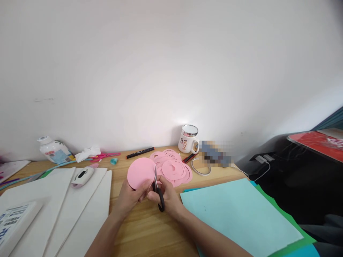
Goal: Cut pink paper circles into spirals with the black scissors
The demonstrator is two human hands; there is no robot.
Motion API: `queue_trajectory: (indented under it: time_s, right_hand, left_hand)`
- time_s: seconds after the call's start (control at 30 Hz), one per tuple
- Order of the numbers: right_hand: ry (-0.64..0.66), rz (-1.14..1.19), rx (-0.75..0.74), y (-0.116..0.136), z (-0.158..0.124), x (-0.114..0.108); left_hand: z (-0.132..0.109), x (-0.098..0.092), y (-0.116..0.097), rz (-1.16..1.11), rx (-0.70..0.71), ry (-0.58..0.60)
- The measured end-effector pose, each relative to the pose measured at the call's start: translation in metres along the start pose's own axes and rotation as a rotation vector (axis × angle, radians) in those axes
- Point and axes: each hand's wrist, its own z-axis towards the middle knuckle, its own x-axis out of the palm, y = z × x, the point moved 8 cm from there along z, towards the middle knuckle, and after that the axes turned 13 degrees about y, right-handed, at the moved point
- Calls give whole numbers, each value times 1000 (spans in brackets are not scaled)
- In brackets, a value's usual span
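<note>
Plainly two hands (129,196) (168,197), one disc (140,173), scissors (161,200)

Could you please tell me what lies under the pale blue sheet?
Green paper and brighter blue paper show along its edges; the pale blue sheet covers anything else there.

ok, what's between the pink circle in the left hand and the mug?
In the head view, a pile of pink paper cutouts lies between the pink circle and the mug.
</note>
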Motion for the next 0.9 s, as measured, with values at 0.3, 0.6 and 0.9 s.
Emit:
queue_trajectory:
  time_s: [0.3,0.6,0.9]
  right_hand:
    - [-41,-39,42,-2,-2,-4]
    - [-24,0,61,-5,-1,2]
    - [-11,-4,-54,3,-1,1]
  left_hand:
    - [1,-4,1,3,57,4]
    - [4,-5,8,-24,67,-9]
    - [0,1,-5,-5,48,-1]
